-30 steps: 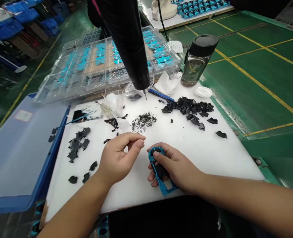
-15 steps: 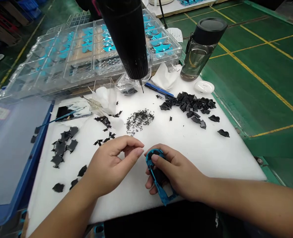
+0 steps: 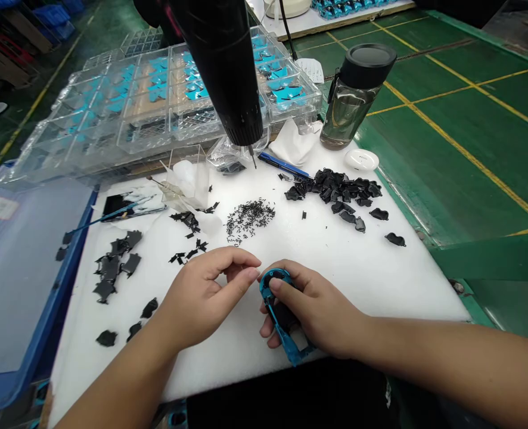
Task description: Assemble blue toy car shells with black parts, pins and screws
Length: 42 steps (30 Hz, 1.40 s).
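My right hand (image 3: 306, 301) is wrapped round a blue plastic housing (image 3: 291, 345) with black parts inside, its thumb pressing on the rounded upper end. Close to that end, my left hand (image 3: 221, 286) is closed in a pinch, thumb against fingertips. Whatever lies between those fingertips, if anything, is too small to make out. Beyond the hands a heap of tiny black screws (image 3: 250, 217) is spread on the white foam board (image 3: 357, 268). Above it hangs a black electric screwdriver (image 3: 241, 89), its thin bit pointing down.
Black curved covers (image 3: 342, 187) are heaped at the right, flat black pieces (image 3: 112, 268) at the left. Clear compartment trays (image 3: 125, 137) with blue parts stand behind. A water bottle (image 3: 353, 98), white oval case (image 3: 361, 159) and blue pen-like tool (image 3: 286, 165) line the back edge.
The view has shifted slightly, so the bottle and board edge sit a little further left. Both hands keep nearly the same pose, the right still holding the blue housing.
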Tool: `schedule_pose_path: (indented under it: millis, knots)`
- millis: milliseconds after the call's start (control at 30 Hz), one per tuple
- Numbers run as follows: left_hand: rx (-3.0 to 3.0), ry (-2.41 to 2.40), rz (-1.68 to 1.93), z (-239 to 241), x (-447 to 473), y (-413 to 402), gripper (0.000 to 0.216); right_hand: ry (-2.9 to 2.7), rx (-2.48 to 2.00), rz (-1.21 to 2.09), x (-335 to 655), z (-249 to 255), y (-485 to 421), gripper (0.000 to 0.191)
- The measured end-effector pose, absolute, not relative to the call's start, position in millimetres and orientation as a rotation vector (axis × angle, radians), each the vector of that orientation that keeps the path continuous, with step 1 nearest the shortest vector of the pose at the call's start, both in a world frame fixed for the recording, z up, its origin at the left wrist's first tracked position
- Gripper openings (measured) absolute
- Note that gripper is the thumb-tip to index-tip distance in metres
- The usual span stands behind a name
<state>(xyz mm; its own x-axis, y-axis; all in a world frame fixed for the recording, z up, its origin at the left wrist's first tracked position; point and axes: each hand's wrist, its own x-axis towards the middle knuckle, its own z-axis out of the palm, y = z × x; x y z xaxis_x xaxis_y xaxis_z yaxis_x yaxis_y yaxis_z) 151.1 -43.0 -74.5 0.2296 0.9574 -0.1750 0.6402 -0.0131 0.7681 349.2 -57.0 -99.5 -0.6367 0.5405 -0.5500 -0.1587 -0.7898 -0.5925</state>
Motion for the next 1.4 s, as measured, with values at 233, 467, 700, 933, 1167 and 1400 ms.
schedule_pose_path:
  millis: [233, 467, 700, 933, 1167, 1400]
  knots:
    - [1.740, 1.407, 0.472, -72.7, 149.3, -43.0, 0.015, -0.703, -1.046, 2.416, 348.7, -98.4, -56.5, 0.027]
    - [1.743, 1.363, 0.445, -72.3, 149.1, -41.2, 0.013, -0.733, -1.051, 2.417, 349.9, -99.6, -56.6, 0.027]
    - [1.781, 1.306, 0.419, -72.4, 148.3, -41.6, 0.014, -0.731, -1.015, 2.395, 349.0, -101.2, -57.9, 0.027]
    - [2.101, 1.188, 0.644, -78.9, 152.8, -45.7, 0.026, -0.816, -1.066, 2.437, 350.8, -103.3, -57.0, 0.020]
    - [2.313, 1.091, 0.574, -81.8, 154.5, -46.6, 0.031, -0.942, -1.049, 2.404, 351.4, -104.0, -56.5, 0.014]
    - [2.279, 1.062, 0.563, -82.6, 156.7, -45.6, 0.034, -0.918, -1.048, 2.425, 350.6, -103.5, -56.5, 0.016]
